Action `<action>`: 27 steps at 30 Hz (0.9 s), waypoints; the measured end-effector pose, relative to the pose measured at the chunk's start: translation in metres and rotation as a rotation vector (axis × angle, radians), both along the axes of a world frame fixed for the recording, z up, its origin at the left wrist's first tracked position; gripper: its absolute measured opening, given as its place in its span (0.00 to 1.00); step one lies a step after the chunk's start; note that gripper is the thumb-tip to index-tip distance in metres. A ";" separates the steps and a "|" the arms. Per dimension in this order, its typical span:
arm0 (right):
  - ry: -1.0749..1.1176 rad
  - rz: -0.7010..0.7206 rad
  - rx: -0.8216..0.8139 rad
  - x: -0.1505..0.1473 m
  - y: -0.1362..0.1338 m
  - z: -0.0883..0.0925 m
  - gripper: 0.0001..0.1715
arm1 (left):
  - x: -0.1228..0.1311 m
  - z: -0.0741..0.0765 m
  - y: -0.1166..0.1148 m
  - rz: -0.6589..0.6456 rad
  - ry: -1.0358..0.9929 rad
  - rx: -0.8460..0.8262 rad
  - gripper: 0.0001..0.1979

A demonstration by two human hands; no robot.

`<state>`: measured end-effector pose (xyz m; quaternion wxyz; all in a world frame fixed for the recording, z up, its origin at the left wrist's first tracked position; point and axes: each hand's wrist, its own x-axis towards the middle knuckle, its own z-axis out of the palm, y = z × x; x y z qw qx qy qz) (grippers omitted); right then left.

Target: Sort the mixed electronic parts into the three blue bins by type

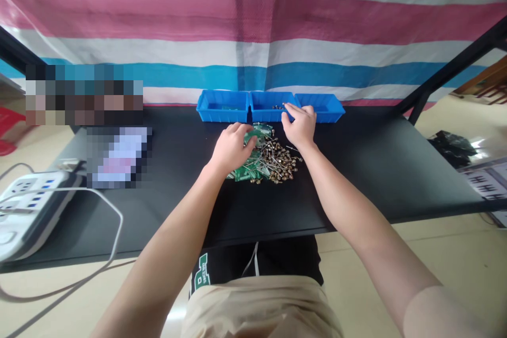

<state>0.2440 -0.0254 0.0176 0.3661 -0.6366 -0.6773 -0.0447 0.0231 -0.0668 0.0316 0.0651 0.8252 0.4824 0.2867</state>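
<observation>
The long black table looks smooth and matt, with a soft sheen [364, 142]. On its far side, the blue rectangular bins are smooth, faintly glossy plastic [265, 117]. Near them, brass-coloured round-headed pieces look like shiny metal [279, 161], beside glossy green flat packets that look like plastic film [247, 173]. Far behind hangs a creased pink, white and blue striped sheet with a woven-plastic look [253, 16]; at the near edge, a beige shirt is soft, matt cloth [257, 306].

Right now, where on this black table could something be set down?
Free: black tabletop right of the right forearm, and the strip between the fastener pile and front edge.
Crowded: the middle, with the left hand at that pile and right hand at the blue bins; the left end, holding the power strip.
</observation>
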 end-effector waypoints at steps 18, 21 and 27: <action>-0.084 0.356 -0.055 -0.003 -0.017 0.003 0.13 | -0.001 -0.002 0.000 -0.054 0.011 0.002 0.13; -0.141 0.432 -0.282 -0.007 -0.030 0.011 0.14 | -0.002 -0.003 0.001 -0.060 0.008 0.014 0.12; -0.180 0.476 -0.466 -0.013 -0.040 0.016 0.27 | -0.003 -0.003 0.001 -0.067 0.005 0.026 0.12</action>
